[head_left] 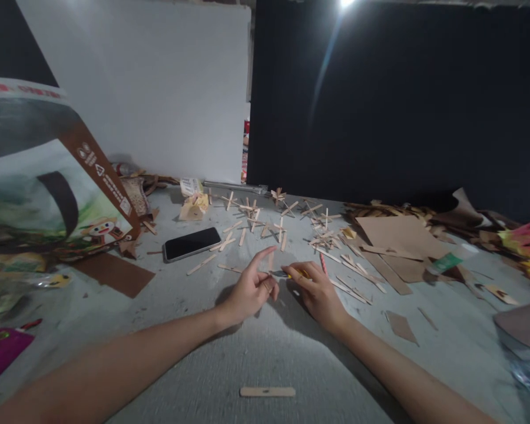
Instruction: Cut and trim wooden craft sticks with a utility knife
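My left hand (pixel 252 290) is over the grey table, its index finger stretched forward and the other fingers curled; whatever lies between its thumb and fingers is too small to make out. Close by on the right, my right hand (pixel 315 291) is closed around a yellow cutter (pixel 298 274), whose grey tip points toward my left fingers. Just beyond the hands stands or lies a pale wooden stick (pixel 271 260). Another wooden stick (pixel 267 391) with a dark mark at its middle lies flat near the front edge.
Crossed sticks (pixel 290 209) spread over the back of the table. A phone (pixel 192 244) lies left of them. Cardboard pieces (pixel 391 235) and a green-labelled bottle (pixel 448 259) are at the right. A large printed bag (pixel 39 176) stands at the left.
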Available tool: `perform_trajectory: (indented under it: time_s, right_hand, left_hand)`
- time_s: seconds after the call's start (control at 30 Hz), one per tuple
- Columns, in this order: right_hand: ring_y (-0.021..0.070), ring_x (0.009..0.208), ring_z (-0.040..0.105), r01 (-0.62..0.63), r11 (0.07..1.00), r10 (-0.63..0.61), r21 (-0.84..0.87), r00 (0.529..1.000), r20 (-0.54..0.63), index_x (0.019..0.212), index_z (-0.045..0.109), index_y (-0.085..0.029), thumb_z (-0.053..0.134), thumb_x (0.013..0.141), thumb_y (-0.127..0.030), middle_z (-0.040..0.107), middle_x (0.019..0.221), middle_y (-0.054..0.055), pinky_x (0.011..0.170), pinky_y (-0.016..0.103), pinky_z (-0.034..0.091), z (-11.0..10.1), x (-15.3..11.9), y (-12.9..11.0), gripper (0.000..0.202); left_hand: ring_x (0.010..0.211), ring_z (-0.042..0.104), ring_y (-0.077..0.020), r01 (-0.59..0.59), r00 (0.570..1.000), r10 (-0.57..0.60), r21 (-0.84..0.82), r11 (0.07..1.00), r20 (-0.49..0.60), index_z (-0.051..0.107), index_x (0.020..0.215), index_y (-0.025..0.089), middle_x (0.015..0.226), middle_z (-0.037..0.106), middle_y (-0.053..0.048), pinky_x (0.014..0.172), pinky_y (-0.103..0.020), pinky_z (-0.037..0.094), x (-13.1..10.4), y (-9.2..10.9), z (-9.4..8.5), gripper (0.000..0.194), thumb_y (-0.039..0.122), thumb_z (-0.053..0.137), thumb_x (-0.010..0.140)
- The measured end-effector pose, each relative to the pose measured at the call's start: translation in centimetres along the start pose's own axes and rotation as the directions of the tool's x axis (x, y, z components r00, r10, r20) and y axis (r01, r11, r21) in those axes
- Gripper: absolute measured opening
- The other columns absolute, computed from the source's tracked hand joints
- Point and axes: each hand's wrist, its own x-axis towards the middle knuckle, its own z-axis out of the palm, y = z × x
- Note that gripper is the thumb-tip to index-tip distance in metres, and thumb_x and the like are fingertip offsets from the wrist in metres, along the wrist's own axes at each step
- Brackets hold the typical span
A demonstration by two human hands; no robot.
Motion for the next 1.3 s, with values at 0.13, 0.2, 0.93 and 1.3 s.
perform_trajectory:
  time_s: [0.13,0.2,0.93,1.3]
  right_hand:
    - [0.0245,0.095,0.064,-0.006,1.0,0.006,-0.003,1.0,-0.002,0.149,0.056,-0.032,0.043,0.099,-0.002,0.069,0.11,0.011,0.08,0.039,0.056,0.08,-0.07,0.07,0.06]
    - [0.0245,0.095,0.063,0.002,1.0,-0.002,0.004,1.0,0.0,0.149,0.055,-0.033,0.043,0.099,-0.002,0.069,0.11,0.011,0.079,0.038,0.056,0.03,-0.11,0.01,0.06]
    - [0.0239,0.094,0.062,0.022,1.0,-0.022,0.01,1.0,0.009,0.149,0.054,-0.031,0.041,0.095,0.003,0.068,0.107,0.011,0.078,0.038,0.054,-0.18,-0.25,-0.03,0.065]
    - [0.0233,0.093,0.064,-0.011,0.999,0.012,0.049,1.0,-0.025,0.141,0.062,-0.03,0.042,0.095,0.002,0.069,0.106,0.01,0.078,0.037,0.056,-0.04,0.03,0.36,0.06]
  left_hand:
    - [0.051,0.046,-0.0097,-0.007,1.0,0.008,0.018,1.0,0.0,0.031,0.159,0.019,0.059,0.059,0.007,0.055,-0.021,0.036,-0.02,0.03,-0.07,0.073,0.033,0.062,0.095]
    - [0.052,0.048,-0.0099,0.013,1.0,-0.013,0.031,0.999,0.021,0.031,0.16,0.019,0.06,0.06,0.007,0.056,-0.021,0.036,-0.03,-0.05,-0.14,0.074,0.031,0.063,0.095]
    - [0.054,0.048,-0.0099,0.042,0.992,-0.051,0.078,0.996,0.118,0.03,0.161,0.02,0.063,0.059,0.006,0.056,-0.022,0.036,-0.02,-0.24,-0.46,0.075,0.036,0.065,0.096]
    - [0.052,0.044,-0.0095,-0.004,1.0,0.003,0.032,0.999,0.031,0.032,0.157,0.02,0.061,0.058,0.007,0.055,-0.021,0.033,-0.04,0.23,-0.11,0.072,0.042,0.064,0.096]
